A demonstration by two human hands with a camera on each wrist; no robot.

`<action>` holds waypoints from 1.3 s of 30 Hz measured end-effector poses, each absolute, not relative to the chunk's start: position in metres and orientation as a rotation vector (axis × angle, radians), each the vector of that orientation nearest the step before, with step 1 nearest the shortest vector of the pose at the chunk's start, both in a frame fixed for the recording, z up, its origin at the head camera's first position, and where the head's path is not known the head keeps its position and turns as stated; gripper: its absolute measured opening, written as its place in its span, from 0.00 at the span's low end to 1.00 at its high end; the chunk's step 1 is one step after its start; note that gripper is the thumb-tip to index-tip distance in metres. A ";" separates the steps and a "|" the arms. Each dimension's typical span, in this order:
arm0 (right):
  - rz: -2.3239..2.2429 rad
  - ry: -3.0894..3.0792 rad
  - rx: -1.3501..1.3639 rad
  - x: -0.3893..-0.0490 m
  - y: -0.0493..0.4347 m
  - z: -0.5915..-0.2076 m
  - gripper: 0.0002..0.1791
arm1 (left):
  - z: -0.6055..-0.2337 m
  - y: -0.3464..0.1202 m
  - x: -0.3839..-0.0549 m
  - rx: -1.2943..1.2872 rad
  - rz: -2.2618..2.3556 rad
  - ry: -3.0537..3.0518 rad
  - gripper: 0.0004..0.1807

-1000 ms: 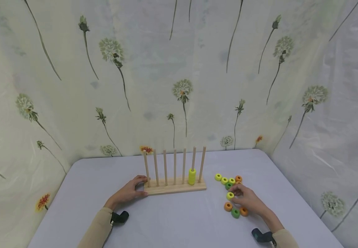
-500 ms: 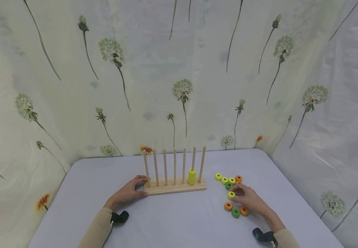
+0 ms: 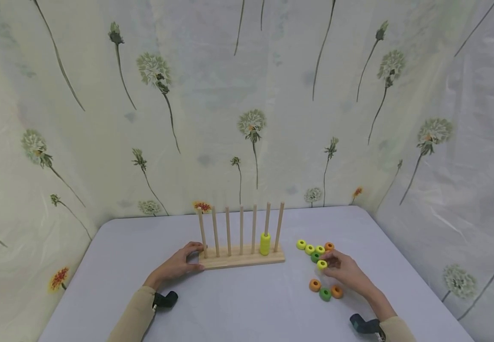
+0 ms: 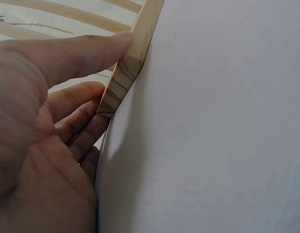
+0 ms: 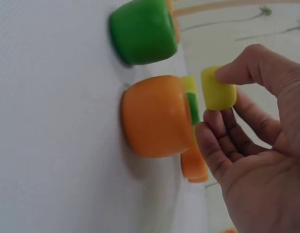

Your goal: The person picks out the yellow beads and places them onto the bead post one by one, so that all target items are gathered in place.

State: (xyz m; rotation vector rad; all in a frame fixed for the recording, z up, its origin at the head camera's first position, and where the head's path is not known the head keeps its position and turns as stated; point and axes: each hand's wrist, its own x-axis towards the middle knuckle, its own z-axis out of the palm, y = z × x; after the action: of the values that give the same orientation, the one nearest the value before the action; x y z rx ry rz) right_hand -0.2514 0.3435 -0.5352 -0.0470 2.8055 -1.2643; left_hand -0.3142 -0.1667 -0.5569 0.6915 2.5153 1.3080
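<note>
My left hand (image 3: 178, 261) holds the left end of a wooden base (image 3: 242, 259) with a row of upright pegs. In the left wrist view, the thumb lies along the base's side edge, with fingers (image 4: 74, 102) at its end and underside. A stack of yellow beads (image 3: 265, 244) sits on the second peg from the right; the other pegs are bare. To the right of the rack, my right hand (image 3: 346, 272) pinches a yellow bead (image 5: 220, 91) between thumb and fingers. That bead is off the tabletop, its hole facing up in the head view.
Beyond the right hand lie loose yellow beads (image 3: 309, 249), a green bead (image 3: 315, 257) and orange beads (image 3: 329, 245), one partly hidden by the fingers. Nearer sit two orange beads (image 3: 314, 285) and a green bead (image 3: 325, 294). A flowered curtain (image 3: 204, 118) hangs behind the white table (image 3: 238, 308).
The right hand has shifted slightly up and to the right in the head view, carrying the yellow bead with it. Left hand and rack have stayed in place.
</note>
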 end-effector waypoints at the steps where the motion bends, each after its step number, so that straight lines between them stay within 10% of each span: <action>1: -1.270 2.809 -0.063 -0.251 0.344 -0.534 0.20 | -0.557 -0.167 -0.314 0.704 1.293 2.525 0.35; 39: -1.501 2.801 -0.446 -0.234 0.300 -0.461 0.15 | -0.560 -0.168 -0.316 0.723 1.330 2.488 0.34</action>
State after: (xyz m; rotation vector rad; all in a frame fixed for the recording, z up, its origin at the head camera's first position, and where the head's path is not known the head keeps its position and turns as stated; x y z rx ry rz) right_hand -0.2343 0.2996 -0.4613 -0.4460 2.8008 -1.5009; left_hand -0.3164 -0.1681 -0.5595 0.7232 2.4882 1.3305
